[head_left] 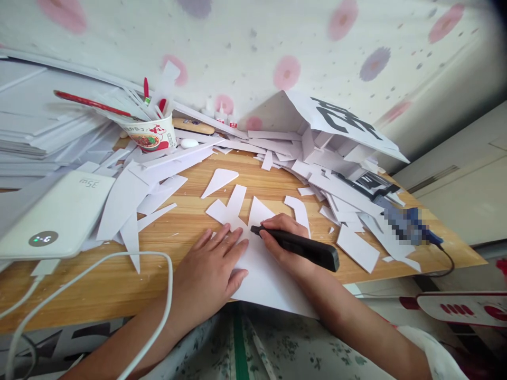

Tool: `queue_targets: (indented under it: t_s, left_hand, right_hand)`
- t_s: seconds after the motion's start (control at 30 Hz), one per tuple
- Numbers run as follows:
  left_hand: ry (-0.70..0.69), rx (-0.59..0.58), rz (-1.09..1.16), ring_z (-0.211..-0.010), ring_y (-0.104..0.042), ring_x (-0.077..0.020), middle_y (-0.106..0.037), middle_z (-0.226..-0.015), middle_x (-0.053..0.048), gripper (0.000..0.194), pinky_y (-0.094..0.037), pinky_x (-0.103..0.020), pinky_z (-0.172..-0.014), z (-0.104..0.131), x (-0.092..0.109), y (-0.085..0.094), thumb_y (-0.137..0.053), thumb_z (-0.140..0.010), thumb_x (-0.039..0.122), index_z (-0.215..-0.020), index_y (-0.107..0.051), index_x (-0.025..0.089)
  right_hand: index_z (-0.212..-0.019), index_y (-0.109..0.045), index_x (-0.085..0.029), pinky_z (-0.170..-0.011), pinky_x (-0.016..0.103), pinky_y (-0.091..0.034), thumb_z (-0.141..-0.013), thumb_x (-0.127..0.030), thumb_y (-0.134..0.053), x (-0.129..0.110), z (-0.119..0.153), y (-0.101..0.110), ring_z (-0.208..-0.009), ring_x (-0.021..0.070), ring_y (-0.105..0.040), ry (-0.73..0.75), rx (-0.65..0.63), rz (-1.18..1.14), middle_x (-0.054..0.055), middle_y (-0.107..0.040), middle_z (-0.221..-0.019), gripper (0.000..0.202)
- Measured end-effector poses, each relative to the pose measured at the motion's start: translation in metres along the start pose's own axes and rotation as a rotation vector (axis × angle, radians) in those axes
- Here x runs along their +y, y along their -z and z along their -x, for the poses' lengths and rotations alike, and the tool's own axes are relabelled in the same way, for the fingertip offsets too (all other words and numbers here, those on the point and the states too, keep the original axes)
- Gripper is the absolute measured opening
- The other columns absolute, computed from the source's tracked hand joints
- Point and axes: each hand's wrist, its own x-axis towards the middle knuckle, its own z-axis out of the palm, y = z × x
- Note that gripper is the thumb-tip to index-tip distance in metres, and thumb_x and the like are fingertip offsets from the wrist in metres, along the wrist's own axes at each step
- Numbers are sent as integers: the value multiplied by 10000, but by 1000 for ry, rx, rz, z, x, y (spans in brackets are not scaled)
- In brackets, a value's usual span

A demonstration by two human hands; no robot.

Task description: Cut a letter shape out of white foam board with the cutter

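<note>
My right hand (287, 237) grips a black utility knife (312, 249), its tip resting on a white foam board sheet (267, 282). Flat on the same sheet, my left hand (216, 258) has its fingers spread, close to the left of the knife's tip. The sheet reaches over the table's front edge. Just beyond my hands lie cut white pieces: a slanted piece (220, 180), a narrow strip (236, 199) and a bent piece (298, 210), partly behind my right hand.
A white power bank (59, 211) with a cable (170, 285) sits at left. Behind it stand a paper tub (158, 134) of tools and stacked boards (35, 116). Offcuts (356, 248) and a box-like board structure (317, 142) cover the right of the wooden table (190, 211).
</note>
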Motion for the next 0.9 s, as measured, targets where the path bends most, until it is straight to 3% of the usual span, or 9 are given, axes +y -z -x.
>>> queue_targets:
  t_s: [0.73,0.83,0.9]
  left_hand:
    - [-6,-2,-1,-1366,-396,-333,-475,-1463,-76,448,-338,-574,-1079,2,-2,1,-557,-904,369,-1324,-552,214]
    - [-2,-3,18,-1369,-393,-323,-487,-1454,-83,450,-332,-568,-1088,3,-3,1,-548,-907,368,-1324,-547,200]
    - [12,-4,23,-1373,-388,-314,-493,-1448,-99,441,-333,-555,-1096,3,-4,1,-543,-909,351,-1311,-552,170]
  right_hand:
    - [-899,-644,-245,-706,312,-552,-825,-170,-638,-5,11,5,-789,177,-674,35,-24,-30,35,-687,-851,105]
    - [-883,-666,-240,-725,325,-554,-807,-204,-674,2,9,10,-808,186,-672,-59,0,-91,35,-696,-854,85]
    - [-874,-681,-238,-725,331,-558,-800,-248,-701,7,7,15,-795,186,-672,-194,111,-220,33,-702,-868,77]
